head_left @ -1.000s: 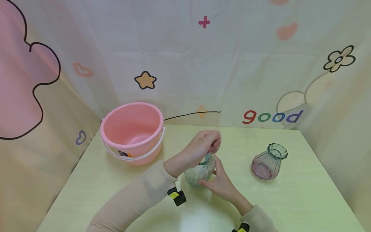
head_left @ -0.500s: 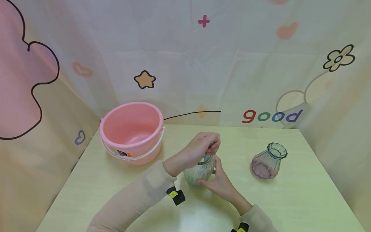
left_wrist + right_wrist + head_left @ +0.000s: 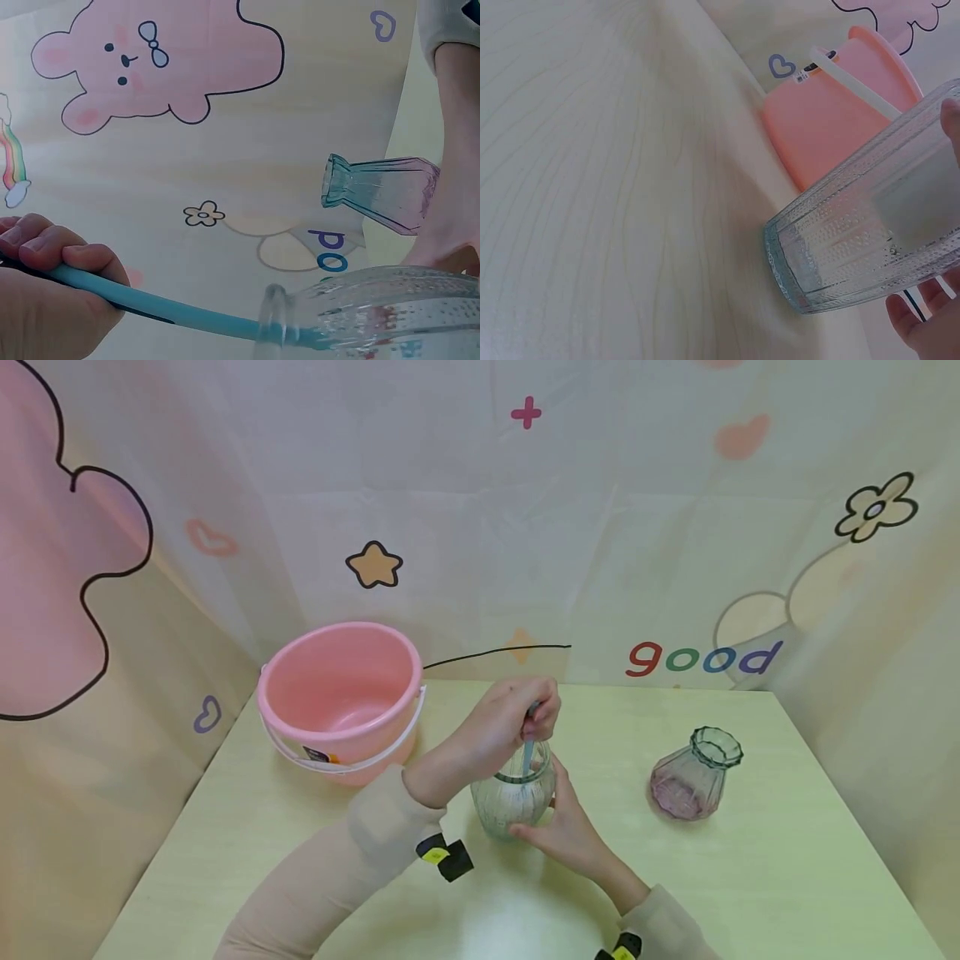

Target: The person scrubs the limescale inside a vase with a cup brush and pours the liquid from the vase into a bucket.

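Note:
In the head view my left hand (image 3: 517, 718) grips a long light-blue handle (image 3: 528, 756) above a clear, ribbed glass vase (image 3: 513, 810). The handle runs down through the vase's mouth; its lower end is blurred by the glass. The left wrist view shows the curled fingers (image 3: 64, 259) round the blue handle (image 3: 180, 307), which enters the vase neck (image 3: 274, 322). My right hand (image 3: 577, 835) holds the vase from its right side, thumb in front and fingers behind. In the right wrist view, the vase's thick base (image 3: 784, 270) appears at the table surface.
A pink bucket (image 3: 348, 693) with a white handle stands at the back left. On the right is a second glass vase (image 3: 686, 785), green-rimmed and purple at its base. Behind the pale table (image 3: 787, 877) hangs a printed curtain (image 3: 480, 527).
My left hand has risen and shifted slightly left, and more of the blue handle shows above the vase's mouth. The right hand keeps its hold on the vase with little movement.

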A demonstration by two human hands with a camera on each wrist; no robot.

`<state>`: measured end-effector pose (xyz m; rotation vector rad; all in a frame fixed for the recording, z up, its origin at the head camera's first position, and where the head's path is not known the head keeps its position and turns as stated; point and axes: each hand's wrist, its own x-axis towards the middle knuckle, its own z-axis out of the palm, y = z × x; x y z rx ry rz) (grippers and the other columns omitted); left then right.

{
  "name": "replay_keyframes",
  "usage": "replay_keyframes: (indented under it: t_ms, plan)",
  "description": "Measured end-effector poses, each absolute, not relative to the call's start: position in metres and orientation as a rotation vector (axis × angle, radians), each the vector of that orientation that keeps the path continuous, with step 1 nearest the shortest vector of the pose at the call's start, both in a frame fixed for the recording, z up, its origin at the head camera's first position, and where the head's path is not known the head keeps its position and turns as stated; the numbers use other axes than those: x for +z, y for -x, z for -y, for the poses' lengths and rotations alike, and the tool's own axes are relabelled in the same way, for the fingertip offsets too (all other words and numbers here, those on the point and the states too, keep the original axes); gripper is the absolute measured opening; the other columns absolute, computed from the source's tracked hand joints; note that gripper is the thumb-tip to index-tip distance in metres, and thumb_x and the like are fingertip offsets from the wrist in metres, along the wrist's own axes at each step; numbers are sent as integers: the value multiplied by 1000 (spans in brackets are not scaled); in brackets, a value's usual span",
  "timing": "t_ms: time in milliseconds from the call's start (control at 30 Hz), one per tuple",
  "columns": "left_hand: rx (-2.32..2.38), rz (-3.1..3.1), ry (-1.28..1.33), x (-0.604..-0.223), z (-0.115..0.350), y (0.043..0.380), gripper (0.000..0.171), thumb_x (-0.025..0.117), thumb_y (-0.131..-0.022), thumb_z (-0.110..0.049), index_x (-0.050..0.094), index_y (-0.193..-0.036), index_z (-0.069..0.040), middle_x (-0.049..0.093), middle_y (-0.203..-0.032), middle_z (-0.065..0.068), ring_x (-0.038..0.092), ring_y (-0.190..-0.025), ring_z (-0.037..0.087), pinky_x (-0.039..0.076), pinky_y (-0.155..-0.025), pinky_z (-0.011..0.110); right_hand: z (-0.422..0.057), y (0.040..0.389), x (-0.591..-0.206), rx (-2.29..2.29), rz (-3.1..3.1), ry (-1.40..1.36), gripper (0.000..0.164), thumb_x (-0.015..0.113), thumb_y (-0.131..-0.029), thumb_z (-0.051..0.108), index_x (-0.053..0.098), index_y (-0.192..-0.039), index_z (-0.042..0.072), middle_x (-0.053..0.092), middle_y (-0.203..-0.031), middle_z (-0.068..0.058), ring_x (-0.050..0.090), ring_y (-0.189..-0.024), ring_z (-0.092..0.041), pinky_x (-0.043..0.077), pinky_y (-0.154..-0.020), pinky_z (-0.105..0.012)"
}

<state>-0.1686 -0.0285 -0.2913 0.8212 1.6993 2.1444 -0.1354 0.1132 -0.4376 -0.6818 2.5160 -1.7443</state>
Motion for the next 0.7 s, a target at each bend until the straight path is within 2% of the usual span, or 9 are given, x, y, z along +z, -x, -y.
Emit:
replay_keyframes:
  t_ms: [233,700]
  plan:
    - [2150,-1690,-860,-276,30,163,27,32,-88,-11,27,-63,-3,23,-57,6,21,-53,20,21,-55,28,-113,133,-436,-1739,-2500,632,98,76,-70,13,8,-142,11,29,-138,-17,31,-124,-26,35,-92,-54]
    - [2148,-1696,-901,-257,32,161,24,31,-87,-9,27,-64,-3,22,-58,7,20,-53,21,21,-55,30,-112,133,-436,-1747,-2486,592,99,76,-70,14,8,-142,13,26,-141,-16,30,-125,-26,33,-95,-55]
